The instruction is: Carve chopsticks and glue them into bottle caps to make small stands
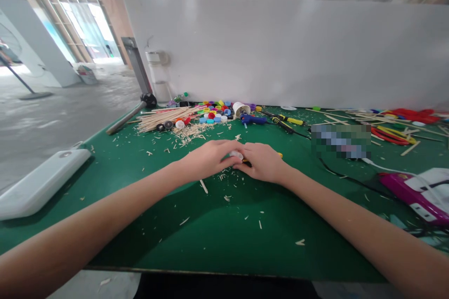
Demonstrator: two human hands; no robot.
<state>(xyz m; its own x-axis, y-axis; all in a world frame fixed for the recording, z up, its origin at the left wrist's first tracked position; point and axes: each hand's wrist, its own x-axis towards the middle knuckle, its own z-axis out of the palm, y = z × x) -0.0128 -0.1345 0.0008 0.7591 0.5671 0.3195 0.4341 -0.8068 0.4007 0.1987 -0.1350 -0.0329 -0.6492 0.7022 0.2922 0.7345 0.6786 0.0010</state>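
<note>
Over the middle of the green table (pixel 224 247), my two hands meet with their fingertips close together. My left hand (pixel 206 158) is closed around a small white, translucent bottle cap (pixel 236 154), pinched between thumb and fingers. My right hand (pixel 264 162) is wrapped round a slim yellow-and-black tool (pixel 280 155). Most of that tool is hidden by the palm, so its exact kind does not show. Its front part lies close to the cap; whether they touch, I cannot tell. Wood shavings and a short stick piece (pixel 204 186) lie below my hands.
Behind my hands are wooden sticks (pixel 161 119), coloured bottle caps (pixel 212 115), a tipped white cup (pixel 241 110), a blue glue gun (pixel 254 120) and yellow-black screwdrivers (pixel 291 120). A white box-like device (pixel 45 182) lies left; a magenta power strip (pixel 414 196) with cables lies right.
</note>
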